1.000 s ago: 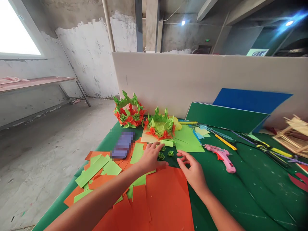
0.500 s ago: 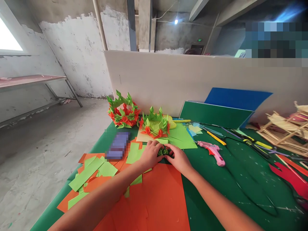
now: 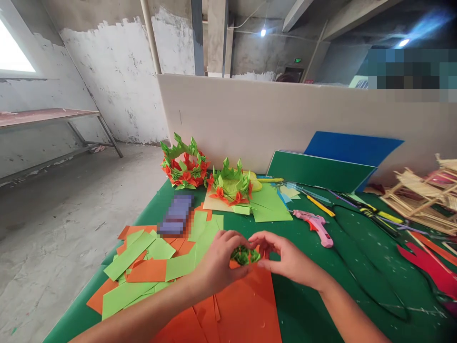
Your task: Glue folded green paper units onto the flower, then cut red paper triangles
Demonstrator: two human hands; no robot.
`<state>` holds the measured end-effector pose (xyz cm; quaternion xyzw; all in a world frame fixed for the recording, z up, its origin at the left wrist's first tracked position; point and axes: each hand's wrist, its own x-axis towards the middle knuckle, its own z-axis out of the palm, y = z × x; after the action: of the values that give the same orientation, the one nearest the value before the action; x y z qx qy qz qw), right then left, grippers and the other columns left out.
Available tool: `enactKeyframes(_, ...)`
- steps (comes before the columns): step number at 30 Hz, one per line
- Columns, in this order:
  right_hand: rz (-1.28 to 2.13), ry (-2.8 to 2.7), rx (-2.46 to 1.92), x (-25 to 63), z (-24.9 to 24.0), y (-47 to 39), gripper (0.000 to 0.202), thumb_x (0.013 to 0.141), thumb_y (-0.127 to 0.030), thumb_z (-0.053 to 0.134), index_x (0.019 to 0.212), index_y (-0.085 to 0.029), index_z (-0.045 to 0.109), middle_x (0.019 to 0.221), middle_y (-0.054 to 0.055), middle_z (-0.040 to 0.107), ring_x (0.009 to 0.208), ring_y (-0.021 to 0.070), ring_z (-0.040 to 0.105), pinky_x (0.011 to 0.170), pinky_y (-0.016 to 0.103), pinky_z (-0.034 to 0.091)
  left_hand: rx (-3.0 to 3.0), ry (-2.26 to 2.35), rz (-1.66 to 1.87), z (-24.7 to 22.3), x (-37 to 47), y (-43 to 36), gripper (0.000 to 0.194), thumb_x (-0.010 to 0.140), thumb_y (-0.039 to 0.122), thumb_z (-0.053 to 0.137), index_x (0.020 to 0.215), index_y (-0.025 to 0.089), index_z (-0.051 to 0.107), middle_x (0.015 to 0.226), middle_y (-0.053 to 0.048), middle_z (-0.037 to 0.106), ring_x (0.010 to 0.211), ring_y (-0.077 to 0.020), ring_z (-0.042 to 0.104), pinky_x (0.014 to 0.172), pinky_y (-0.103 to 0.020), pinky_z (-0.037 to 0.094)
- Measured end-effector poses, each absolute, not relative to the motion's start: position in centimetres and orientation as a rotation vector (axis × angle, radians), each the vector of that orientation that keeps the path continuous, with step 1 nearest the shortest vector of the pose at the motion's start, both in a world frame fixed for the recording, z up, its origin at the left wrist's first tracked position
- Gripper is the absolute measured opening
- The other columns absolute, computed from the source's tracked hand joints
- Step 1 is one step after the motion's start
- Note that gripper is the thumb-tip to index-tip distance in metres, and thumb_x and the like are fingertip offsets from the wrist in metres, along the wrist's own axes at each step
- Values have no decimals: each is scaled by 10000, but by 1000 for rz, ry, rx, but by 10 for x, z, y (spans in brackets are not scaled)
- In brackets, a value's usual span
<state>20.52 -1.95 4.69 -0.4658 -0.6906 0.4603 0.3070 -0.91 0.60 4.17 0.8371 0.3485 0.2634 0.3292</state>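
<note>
Between my two hands is a small cluster of folded green paper (image 3: 245, 256), above the near end of an orange paper sheet (image 3: 246, 305). My left hand (image 3: 223, 262) curls round its left side, thumb below and fingers above. At the right side, my right hand (image 3: 287, 259) has its thumb and fingers bent about the cluster's edge; part of the grip is hidden. Beyond them stand two green and orange folded-paper rings, a smaller one (image 3: 231, 185) and a larger one (image 3: 183, 166).
Green and orange paper strips (image 3: 143, 278) lie heaped at the left beside a blurred purple object (image 3: 175, 214). To the right are a pink glue gun (image 3: 314, 226) with its black cord, a yellow-handled tool (image 3: 321, 206), red pieces (image 3: 430, 267) and a stick model (image 3: 424, 195). A pale board (image 3: 243, 119) closes the back.
Both hands have come nearer to me with the green paper cluster, now over the orange sheet. My right fingers have spread a little wider, and more of the cluster shows.
</note>
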Motion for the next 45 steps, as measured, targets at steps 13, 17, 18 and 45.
enactKeyframes(13,673,-1790,-1482,227,34,49,354,847,-354,544,1182,-249,588,1038,53,659,777,172,594,673,308,485,1927,764,475,52,-20,-21,191,832,331,631,975,224,700,972,-65,694,965,-212,600,854,-309,477)
enactKeyframes(17,518,-1718,-1480,215,40,94,560,843,-374,551,1375,-248,430,874,25,682,677,161,595,618,290,449,1818,791,631,57,-18,-22,187,871,323,568,921,226,720,877,-59,675,822,-175,627,733,-271,511)
enactKeyframes(18,537,-1725,-1476,210,41,104,616,839,-383,561,1412,-244,382,778,3,681,651,164,596,602,283,434,1806,765,667,59,-18,-22,187,867,329,576,928,226,720,845,-55,667,775,-165,623,706,-266,513)
enactKeyframes(45,564,-1516,-1497,270,14,22,391,831,-511,536,1091,-219,518,898,56,645,783,194,619,685,317,492,581,622,999,11,-2,34,233,704,154,788,681,161,557,710,30,647,697,-84,639,871,-293,532)
